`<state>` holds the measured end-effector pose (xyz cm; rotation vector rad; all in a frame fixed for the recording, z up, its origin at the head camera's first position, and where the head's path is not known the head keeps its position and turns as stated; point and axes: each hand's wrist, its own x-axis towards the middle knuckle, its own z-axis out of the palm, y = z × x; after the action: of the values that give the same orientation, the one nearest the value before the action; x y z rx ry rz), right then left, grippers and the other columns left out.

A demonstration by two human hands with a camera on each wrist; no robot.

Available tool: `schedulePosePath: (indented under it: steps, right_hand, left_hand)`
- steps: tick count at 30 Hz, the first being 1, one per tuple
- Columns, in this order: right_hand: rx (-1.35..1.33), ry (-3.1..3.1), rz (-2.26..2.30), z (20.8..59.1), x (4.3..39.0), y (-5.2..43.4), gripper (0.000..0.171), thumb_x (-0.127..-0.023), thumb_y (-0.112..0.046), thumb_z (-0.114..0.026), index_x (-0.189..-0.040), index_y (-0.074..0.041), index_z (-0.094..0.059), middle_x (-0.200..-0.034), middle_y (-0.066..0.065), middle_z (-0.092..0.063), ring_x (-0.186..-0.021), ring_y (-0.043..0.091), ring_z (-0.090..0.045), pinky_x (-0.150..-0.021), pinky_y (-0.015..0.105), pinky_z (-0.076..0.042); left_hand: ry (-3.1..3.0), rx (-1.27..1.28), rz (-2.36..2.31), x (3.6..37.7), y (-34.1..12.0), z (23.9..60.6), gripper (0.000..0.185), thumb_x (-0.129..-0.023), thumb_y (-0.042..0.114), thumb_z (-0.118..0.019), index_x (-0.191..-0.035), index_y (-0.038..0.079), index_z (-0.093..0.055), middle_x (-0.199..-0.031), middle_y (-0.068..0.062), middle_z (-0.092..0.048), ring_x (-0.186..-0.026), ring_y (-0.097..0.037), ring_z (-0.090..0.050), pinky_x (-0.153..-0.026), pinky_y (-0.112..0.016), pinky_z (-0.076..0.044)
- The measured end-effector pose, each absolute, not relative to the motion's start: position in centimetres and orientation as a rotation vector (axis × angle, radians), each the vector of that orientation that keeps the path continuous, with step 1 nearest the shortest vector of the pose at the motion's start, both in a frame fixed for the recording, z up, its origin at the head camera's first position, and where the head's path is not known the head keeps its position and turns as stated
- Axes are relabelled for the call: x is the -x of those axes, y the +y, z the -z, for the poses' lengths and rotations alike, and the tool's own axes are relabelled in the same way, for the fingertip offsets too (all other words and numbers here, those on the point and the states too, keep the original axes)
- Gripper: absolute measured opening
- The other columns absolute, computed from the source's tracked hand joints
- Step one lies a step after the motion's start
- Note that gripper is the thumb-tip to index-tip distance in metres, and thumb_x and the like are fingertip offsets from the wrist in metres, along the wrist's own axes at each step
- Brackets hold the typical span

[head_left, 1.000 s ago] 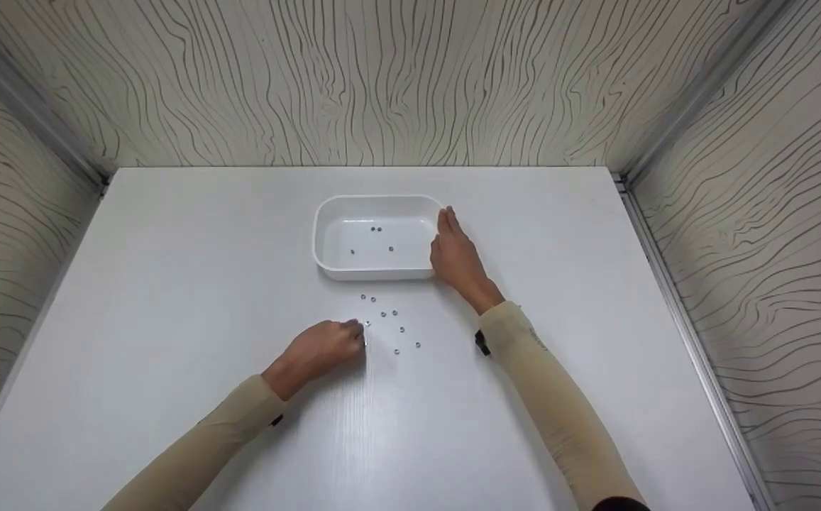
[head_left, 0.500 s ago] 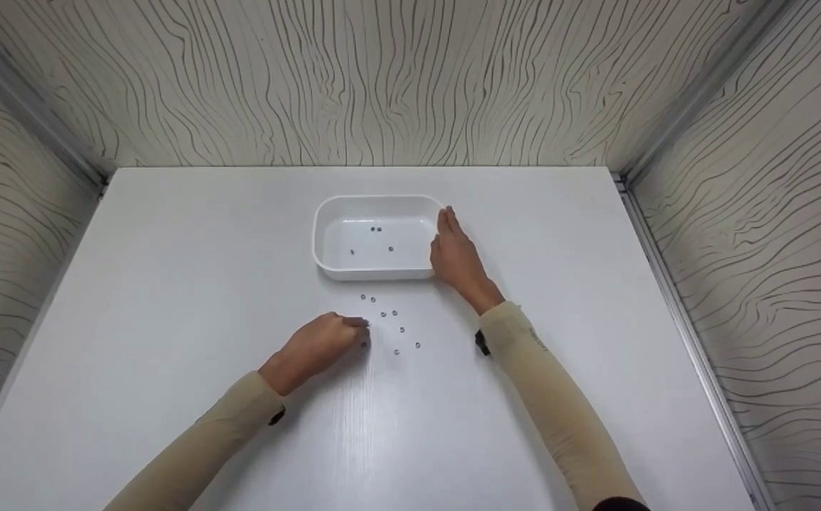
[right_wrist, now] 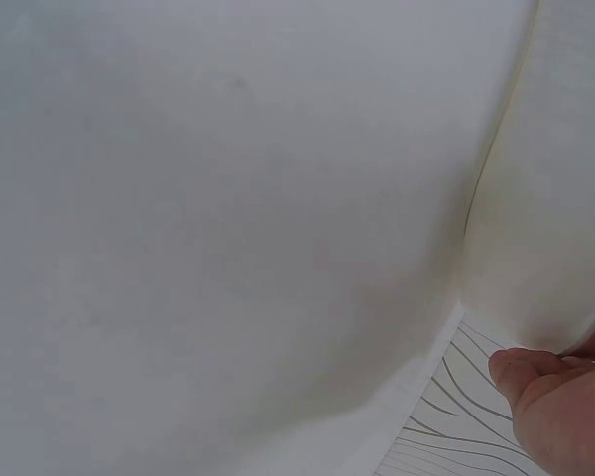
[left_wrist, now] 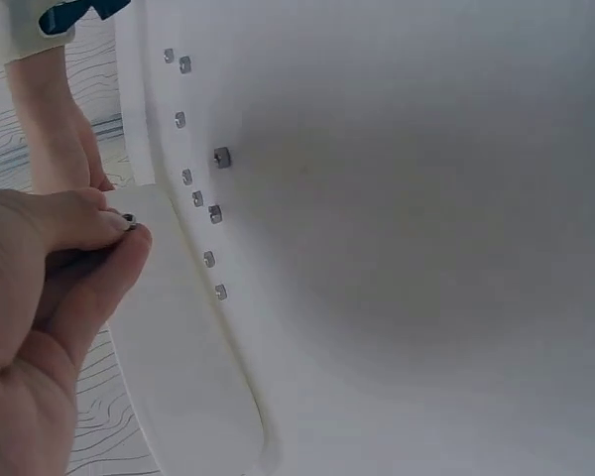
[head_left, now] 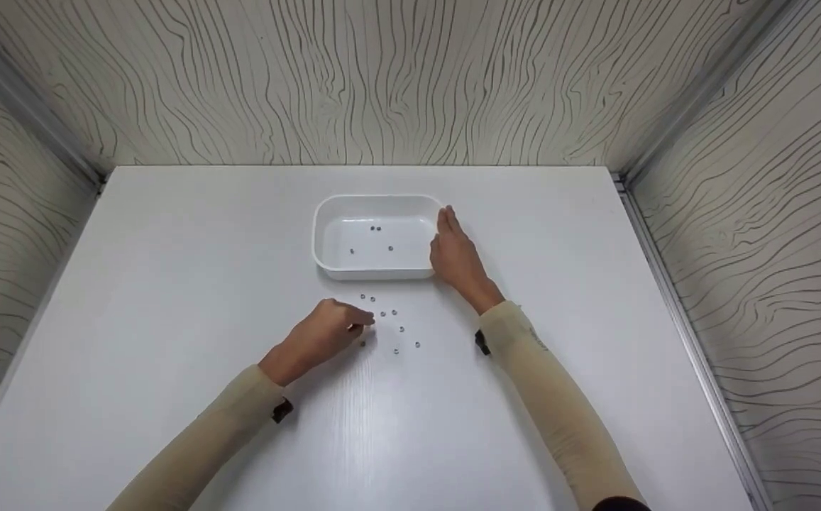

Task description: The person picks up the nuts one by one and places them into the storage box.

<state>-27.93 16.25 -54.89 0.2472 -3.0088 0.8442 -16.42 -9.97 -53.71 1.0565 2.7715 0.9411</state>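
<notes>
My left hand (head_left: 319, 332) is just above the table, and in the left wrist view its thumb and forefinger pinch a small metal nut (left_wrist: 130, 221). Around its fingertips, several loose nuts (head_left: 401, 329) are scattered on the white tabletop. Beyond them stands a white rectangular tray (head_left: 375, 275) with rounded corners. A few more nuts (head_left: 390, 248) lie apart on its floor. My right hand (head_left: 458, 259) holds the tray's right end, thumb at the rim and fingers along the outer wall. Part of that grip is hidden in the right wrist view.
The white table (head_left: 169, 248) reaches back to a wood-grain-patterned wall (head_left: 367, 85). Similar panels with metal rails (head_left: 687, 284) stand along both sides. One nut (head_left: 362, 343) lies close under the left hand.
The left hand has moved slightly forward and right, taken hold of a nut from the table and lifted it a little. The right hand and tray have stayed put.
</notes>
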Motion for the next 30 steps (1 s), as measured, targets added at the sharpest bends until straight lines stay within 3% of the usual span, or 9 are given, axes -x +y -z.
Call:
schedulePosePath:
  steps: [7,14,20,30]
  right_hand:
    - [-0.245,-3.008,-0.841,54.9,27.9,16.3,0.060,-0.111,-0.012,-0.042,-0.164,0.006,-0.021,-0.174,0.025,-0.020,-0.161,0.036,-0.027,-0.132,0.046,-0.030]
    - [-0.234,-3.033,-0.827,54.7,27.9,16.2,0.060,-0.111,-0.013,-0.041,-0.164,0.005,-0.020,-0.175,0.023,-0.019,-0.162,0.035,-0.025,-0.133,0.045,-0.029]
    - [-0.259,-3.046,-0.804,54.7,28.0,16.2,0.060,-0.109,-0.007,-0.040,-0.164,0.007,-0.020,-0.175,0.025,-0.018,-0.161,0.035,-0.027,-0.131,0.044,-0.033]
    - [-0.255,-3.037,-0.808,54.7,27.8,16.3,0.061,-0.107,-0.002,-0.040,-0.163,0.007,-0.021,-0.174,0.025,-0.019,-0.161,0.036,-0.027,-0.131,0.044,-0.032]
  left_hand:
    - [2.721,-0.837,-1.150,17.0,-9.9,53.2,0.025,-0.089,-0.012,-0.068,-0.102,0.002,-0.084,-0.098,-0.010,-0.083,-0.078,-0.008,-0.064,-0.067,-0.018,-0.052]
    - [2.663,-0.617,-1.311,17.3,-9.7,52.5,0.019,-0.090,-0.006,-0.071,-0.102,0.003,-0.084,-0.103,-0.011,-0.083,-0.092,-0.017,-0.079,-0.078,-0.028,-0.065]
    - [2.629,-0.521,-1.424,18.0,-9.8,51.7,0.016,-0.092,-0.002,-0.074,-0.101,0.006,-0.085,-0.102,-0.009,-0.083,-0.094,-0.020,-0.080,-0.081,-0.033,-0.067]
    - [2.590,-0.347,-1.569,19.6,-9.1,50.1,0.014,-0.092,0.004,-0.076,-0.097,0.012,-0.086,-0.100,-0.007,-0.084,-0.091,-0.015,-0.080,-0.074,-0.019,-0.062]
